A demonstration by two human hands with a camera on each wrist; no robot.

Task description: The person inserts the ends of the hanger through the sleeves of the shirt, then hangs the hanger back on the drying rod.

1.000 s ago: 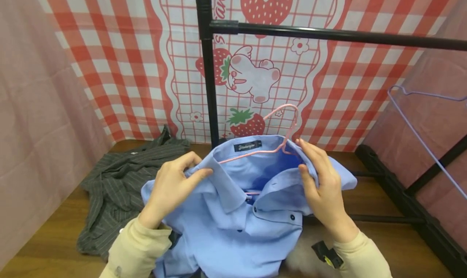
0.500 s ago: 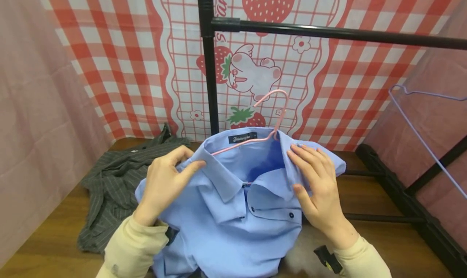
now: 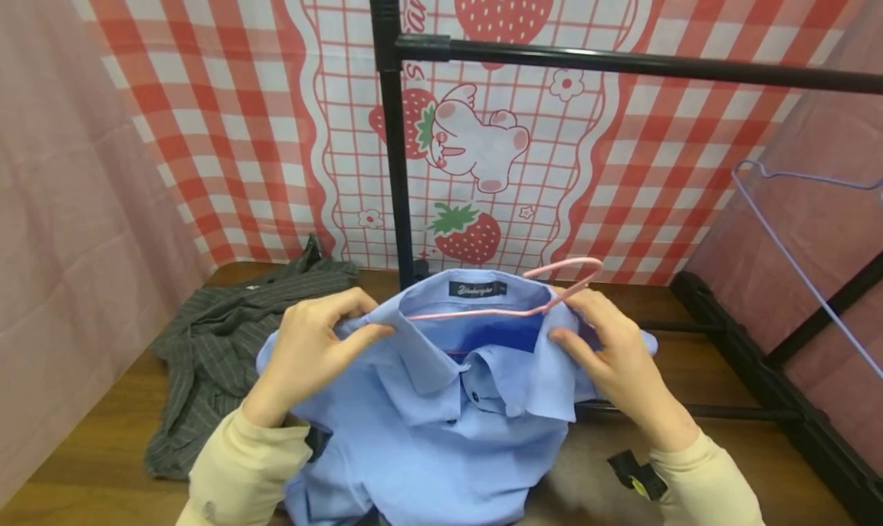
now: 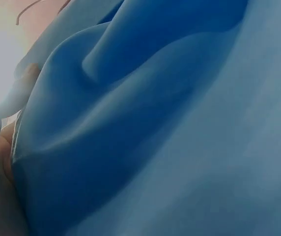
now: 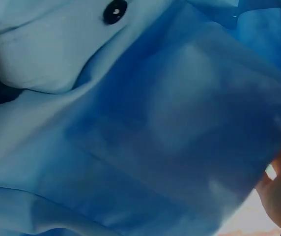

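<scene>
A light blue buttoned shirt (image 3: 414, 449) hangs between both hands, its collar spread and a dark label (image 3: 476, 289) showing inside the neck. My left hand (image 3: 320, 350) pinches the shirt at the left side of the collar, thumb in front. On the other side my right hand (image 3: 617, 357) pinches the right side of the collar, thumb over the folded-down flap. A pink hanger (image 3: 483, 312) lies inside the shirt; its hook pokes out of the neck, tipped to the right. Blue cloth fills most of both wrist views, with a dark button (image 5: 115, 12) in the right one.
A black rack (image 3: 621, 57) stands behind and to the right, its post just beyond the collar. A purple hanger (image 3: 793, 242) hangs at the right. Dark grey striped clothing (image 3: 207, 365) lies crumpled on the wooden table (image 3: 83, 457) at left.
The hanger's hook has tipped down to the right from standing upright. My right hand let its fingers lie flat on the collar, then pinched it again; the right collar flap is now folded down.
</scene>
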